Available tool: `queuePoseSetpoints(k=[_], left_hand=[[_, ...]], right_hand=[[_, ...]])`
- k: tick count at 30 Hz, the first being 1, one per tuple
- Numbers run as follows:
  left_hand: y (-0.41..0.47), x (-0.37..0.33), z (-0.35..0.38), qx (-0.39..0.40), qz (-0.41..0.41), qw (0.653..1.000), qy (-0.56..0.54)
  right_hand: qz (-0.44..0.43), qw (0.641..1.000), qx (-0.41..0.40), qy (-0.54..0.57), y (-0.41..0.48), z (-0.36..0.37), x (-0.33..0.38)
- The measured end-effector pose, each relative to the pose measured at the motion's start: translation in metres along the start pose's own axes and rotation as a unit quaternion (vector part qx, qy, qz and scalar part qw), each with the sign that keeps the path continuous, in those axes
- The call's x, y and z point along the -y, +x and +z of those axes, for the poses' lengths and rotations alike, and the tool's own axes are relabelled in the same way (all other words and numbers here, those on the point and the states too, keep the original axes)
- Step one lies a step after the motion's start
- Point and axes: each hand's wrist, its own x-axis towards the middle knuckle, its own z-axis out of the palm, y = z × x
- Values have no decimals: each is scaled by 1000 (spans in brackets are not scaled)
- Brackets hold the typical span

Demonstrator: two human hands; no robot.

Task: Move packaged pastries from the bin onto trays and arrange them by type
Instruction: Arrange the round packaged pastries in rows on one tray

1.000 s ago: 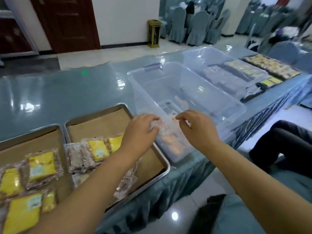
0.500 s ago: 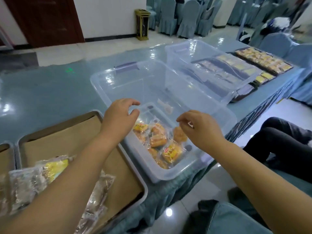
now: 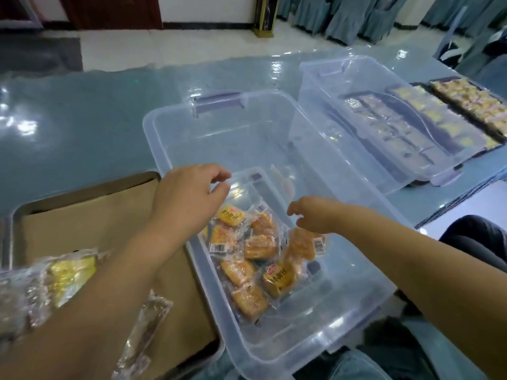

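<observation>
Head view: left hand (image 3: 189, 198) and right hand (image 3: 315, 215) both empty, loosely curled; just below them, film-wrapped orange pastries (image 3: 258, 250) look light, squashy, slippery, so pinch wrapper ends.

Head view (close), down over bin (image 3: 170, 149)

The bench (image 3: 68, 127) is glossy teal. The near bin (image 3: 175, 138) is clear plastic with a lilac-grey latch (image 3: 219, 101). Its pastries (image 3: 260, 246) are golden orange in clear wrappers with yellow labels, red logos and white barcode patches. At the bench's near left corner, a silver tray (image 3: 9, 242) carries brown paper (image 3: 90, 220) and yellow packets (image 3: 72, 272). Along the far right edge, dark trays (image 3: 422, 84) hold pale yellow packs (image 3: 466, 102).
</observation>
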Motion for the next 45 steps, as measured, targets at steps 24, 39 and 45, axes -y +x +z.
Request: queuePoseSetpoints(k=[24, 39, 45], left_hand=[[7, -4, 6, 32, -48, 993, 100], [42, -45, 9, -64, -259, 881, -390], [55, -34, 9, -113, -241, 917, -298]], right_hand=[[-162, 965, 57, -199, 23, -15, -10], [-248, 681, -55, 686, 18, -88, 41], [-250, 721, -54, 644, 26, -81, 48]])
